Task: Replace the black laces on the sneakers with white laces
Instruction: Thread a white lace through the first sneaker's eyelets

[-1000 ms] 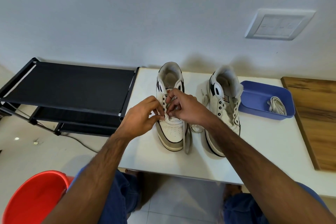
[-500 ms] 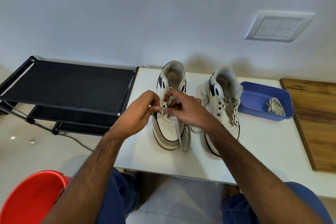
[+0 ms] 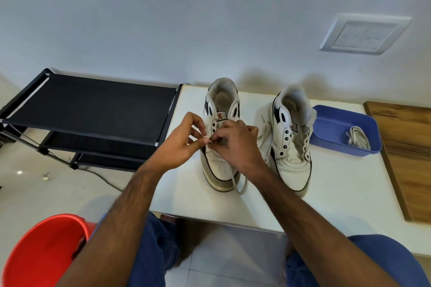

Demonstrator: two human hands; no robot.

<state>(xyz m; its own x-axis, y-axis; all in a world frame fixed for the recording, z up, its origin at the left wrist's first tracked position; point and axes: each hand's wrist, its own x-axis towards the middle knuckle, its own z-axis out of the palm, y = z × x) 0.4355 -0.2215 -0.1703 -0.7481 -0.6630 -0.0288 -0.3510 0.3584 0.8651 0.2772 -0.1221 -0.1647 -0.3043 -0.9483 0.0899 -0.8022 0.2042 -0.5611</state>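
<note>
Two white sneakers with black trim stand on the white table [image 3: 191,198], toes toward me. Over the left sneaker [image 3: 221,105] both hands meet at the lower eyelets. My left hand [image 3: 184,144] pinches the white lace [image 3: 238,184] at the shoe's left eyelet row, and my right hand [image 3: 235,147] pinches the same lace right beside it. The loose end of this lace trails down past the toe onto the table. The right sneaker [image 3: 291,147] stands unlaced with bare black eyelets. A second white lace [image 3: 358,138] lies coiled in the blue tray [image 3: 335,119].
A black fabric shoe rack [image 3: 93,105] abuts the table's left edge. A wooden board [image 3: 405,147] lies at the table's right. A red bucket [image 3: 39,249] stands on the floor at lower left. A wall switch plate [image 3: 363,35] is above.
The left sneaker has turned slightly and my hands have shifted up along its eyelets, working the white lace; the loose end now hangs over the toe.
</note>
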